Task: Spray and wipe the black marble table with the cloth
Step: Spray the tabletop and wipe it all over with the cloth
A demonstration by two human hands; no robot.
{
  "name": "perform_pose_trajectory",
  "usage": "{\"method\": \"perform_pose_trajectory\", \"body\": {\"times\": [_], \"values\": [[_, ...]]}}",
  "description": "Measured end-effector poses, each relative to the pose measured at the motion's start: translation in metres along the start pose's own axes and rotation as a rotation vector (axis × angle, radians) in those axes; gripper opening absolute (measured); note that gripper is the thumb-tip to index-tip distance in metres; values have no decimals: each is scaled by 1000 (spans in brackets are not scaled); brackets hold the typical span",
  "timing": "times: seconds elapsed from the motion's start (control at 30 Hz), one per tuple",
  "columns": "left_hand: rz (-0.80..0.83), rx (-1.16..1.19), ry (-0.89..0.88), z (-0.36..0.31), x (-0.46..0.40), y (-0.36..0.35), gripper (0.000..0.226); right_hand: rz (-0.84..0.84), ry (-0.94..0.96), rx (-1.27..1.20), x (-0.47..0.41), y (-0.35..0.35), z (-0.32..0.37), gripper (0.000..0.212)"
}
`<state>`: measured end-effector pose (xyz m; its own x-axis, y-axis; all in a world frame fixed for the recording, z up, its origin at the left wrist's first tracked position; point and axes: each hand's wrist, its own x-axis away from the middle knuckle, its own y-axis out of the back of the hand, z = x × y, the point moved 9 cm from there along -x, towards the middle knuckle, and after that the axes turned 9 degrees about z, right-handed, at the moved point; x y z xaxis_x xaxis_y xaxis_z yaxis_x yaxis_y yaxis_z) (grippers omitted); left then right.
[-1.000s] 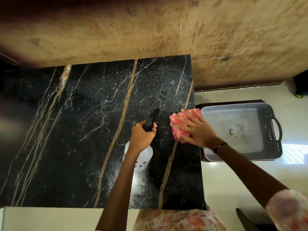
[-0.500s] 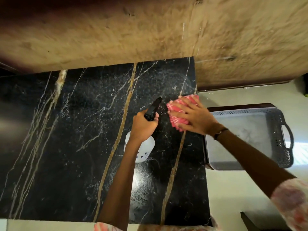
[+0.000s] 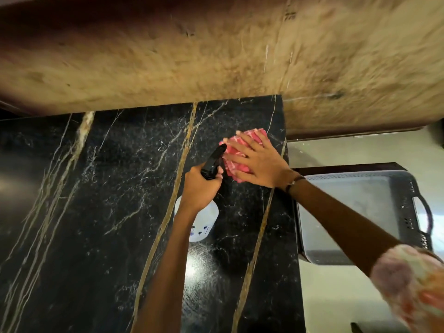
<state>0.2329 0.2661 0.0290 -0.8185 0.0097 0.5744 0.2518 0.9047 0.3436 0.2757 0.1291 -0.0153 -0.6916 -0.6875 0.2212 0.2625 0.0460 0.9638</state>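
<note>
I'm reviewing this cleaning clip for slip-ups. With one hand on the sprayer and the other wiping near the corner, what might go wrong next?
1. The right hand presses the pink cloth close to the right edge of the black marble table; a wide stroke might slide off toward the grey basket.
2. The left hand grips the spray bottle with its nozzle right beside the cloth; a squeeze would likely wet the fingers rather than the marble.

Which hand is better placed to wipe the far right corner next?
Right. The right hand lies flat on the pink cloth near that corner of the black marble table, while the left hand grips the spray bottle.
</note>
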Motion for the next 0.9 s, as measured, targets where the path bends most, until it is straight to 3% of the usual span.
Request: {"method": "perform_pose_trajectory", "body": {"times": [0.07,0.17,0.4,0.67,0.9], "values": [[3,14,0,1,-1,1,14,-17,1,26,24,-4,-23,56],[6,31,-5,2,-3,4,13,-7,-143,-18,26,0,-73,58],[-2,58,-25,5,3,15,18,-8,-429,-96,-51,20,-102,56],[-31,43,-2,28,18,43,10,18,-285,-53,-109,15,-5,56],[-23,89,23,54,28,74,16,-3,-92,30,-33,-11,37,58]]}}
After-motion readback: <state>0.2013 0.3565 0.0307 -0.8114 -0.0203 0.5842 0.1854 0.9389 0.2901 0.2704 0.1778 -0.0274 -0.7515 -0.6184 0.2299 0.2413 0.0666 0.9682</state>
